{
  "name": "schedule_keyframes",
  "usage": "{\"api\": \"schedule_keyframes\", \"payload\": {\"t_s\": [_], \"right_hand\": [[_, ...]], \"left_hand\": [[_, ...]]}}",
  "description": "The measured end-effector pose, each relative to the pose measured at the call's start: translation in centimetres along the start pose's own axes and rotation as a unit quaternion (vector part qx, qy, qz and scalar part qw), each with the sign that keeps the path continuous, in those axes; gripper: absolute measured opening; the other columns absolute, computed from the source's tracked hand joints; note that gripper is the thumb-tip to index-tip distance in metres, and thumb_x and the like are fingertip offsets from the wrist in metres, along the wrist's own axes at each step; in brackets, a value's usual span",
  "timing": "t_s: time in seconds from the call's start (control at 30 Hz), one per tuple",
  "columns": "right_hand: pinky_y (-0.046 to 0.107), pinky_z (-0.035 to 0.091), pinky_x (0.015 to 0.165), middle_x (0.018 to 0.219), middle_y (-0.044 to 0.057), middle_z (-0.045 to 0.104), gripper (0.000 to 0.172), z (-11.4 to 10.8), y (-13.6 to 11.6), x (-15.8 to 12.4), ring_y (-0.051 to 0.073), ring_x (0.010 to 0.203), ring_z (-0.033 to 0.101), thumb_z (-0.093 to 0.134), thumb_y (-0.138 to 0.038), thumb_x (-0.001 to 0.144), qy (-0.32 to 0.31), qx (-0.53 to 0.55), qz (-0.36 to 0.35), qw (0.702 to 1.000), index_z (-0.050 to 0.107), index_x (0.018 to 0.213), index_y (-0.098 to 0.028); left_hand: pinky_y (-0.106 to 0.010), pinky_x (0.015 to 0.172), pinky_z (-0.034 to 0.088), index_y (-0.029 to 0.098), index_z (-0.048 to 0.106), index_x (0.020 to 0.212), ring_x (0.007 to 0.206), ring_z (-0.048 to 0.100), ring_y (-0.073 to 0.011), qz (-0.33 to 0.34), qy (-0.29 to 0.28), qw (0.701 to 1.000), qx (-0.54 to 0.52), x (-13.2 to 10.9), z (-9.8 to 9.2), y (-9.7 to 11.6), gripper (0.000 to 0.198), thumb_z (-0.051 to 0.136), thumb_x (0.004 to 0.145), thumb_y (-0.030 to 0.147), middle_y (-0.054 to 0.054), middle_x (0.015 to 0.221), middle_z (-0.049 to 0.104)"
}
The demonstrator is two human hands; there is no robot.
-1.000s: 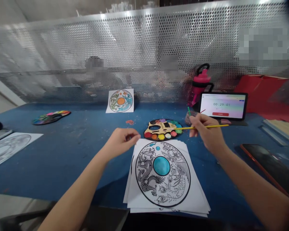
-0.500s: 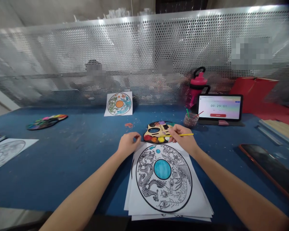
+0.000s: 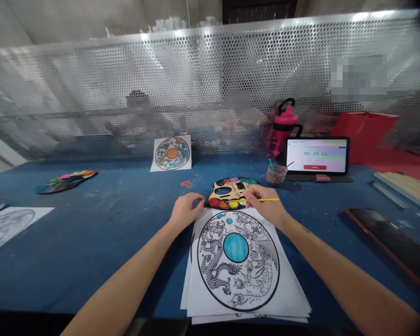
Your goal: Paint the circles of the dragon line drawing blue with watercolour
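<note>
My right hand grips a thin yellow paintbrush, its tip over the orange and yellow paints of the palette. That palette is dark-edged with a wood-coloured middle and several paint spots. Just left of it, my left hand rests at the top left corner of a stack of paper. Its thumb and forefinger curl to meet; whatever lies between their tips is hidden. The top colouring sheet has a dragon and a bird in a ring, with a blue-painted centre and two small blue spots near the top.
A painted sample sheet leans against the perforated metal screen. Rightward stand a water cup with brushes, a pink bottle, a tablet and a phone. Another palette and sheet lie left.
The brush tip has shifted slightly left and down across the palette, with my right hand still holding it. My left hand stays put. The tablet's timer has advanced one second.
</note>
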State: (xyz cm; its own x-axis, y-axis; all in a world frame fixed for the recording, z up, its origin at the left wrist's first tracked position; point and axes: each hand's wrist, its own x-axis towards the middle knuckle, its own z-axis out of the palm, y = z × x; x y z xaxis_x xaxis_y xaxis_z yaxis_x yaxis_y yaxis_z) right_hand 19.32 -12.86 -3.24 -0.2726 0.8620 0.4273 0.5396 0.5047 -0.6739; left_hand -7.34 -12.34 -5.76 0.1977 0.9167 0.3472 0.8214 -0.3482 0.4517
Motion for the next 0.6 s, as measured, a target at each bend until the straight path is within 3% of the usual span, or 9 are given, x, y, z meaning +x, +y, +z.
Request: {"api": "schedule_keyframes", "payload": {"t_s": [0.13, 0.6], "right_hand": [[0.024, 0.038, 0.055, 0.056, 0.0, 0.062, 0.039, 0.12, -0.27, -0.01, 0.013, 0.055, 0.056, 0.044, -0.042, 0.091, -0.022, -0.006, -0.018, 1.0, 0.05, 0.06, -0.019], [0.025, 0.036, 0.056, 0.055, -0.001, 0.06, 0.042, -0.21, -0.32, 0.12, 0.012, 0.055, 0.054, 0.041, -0.039, 0.092, -0.041, -0.012, -0.034, 0.998, 0.05, 0.057, -0.02]], "left_hand": [[-0.023, 0.057, 0.04, 0.019, 0.069, 0.098, 0.058, 0.056, -0.0128, -0.005, -0.008, 1.0, 0.005, 0.01, -0.02, -0.02, 0.028, 0.049, 0.082, 0.029, -0.003, 0.091, 0.071], [-0.023, 0.055, 0.04, 0.021, 0.07, 0.101, 0.06, 0.06, -0.016, -0.005, -0.033, 0.999, 0.015, -0.02, -0.18, 0.44, 0.029, 0.049, 0.082, 0.03, -0.001, 0.071, 0.07]]}}
